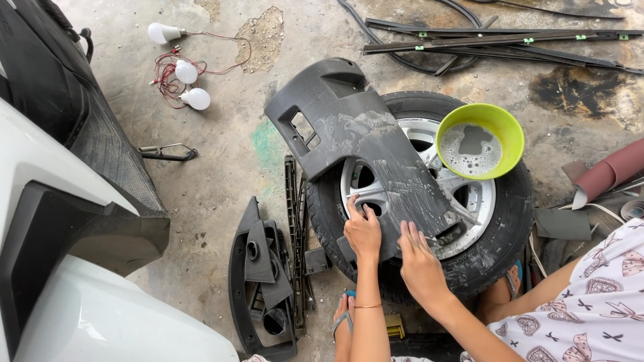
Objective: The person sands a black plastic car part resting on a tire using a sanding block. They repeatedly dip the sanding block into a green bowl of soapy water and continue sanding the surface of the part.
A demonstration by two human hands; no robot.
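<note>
Nearest, the person's right hand (419,258) lies flat on the lower end of a dark grey plastic car trim panel (365,144), its fingers (407,231) spread open and pressing the wet, smeared surface. Just beside it, the left hand (363,231) curls its fingers over the panel's left edge, gripping it. The panel rests slantwise across a tyre with a silver wheel (463,201) lying on the concrete floor (221,174). A green bowl of soapy water (479,141) sits on the wheel's far side. Farther off lie three white light bulbs (184,74).
</note>
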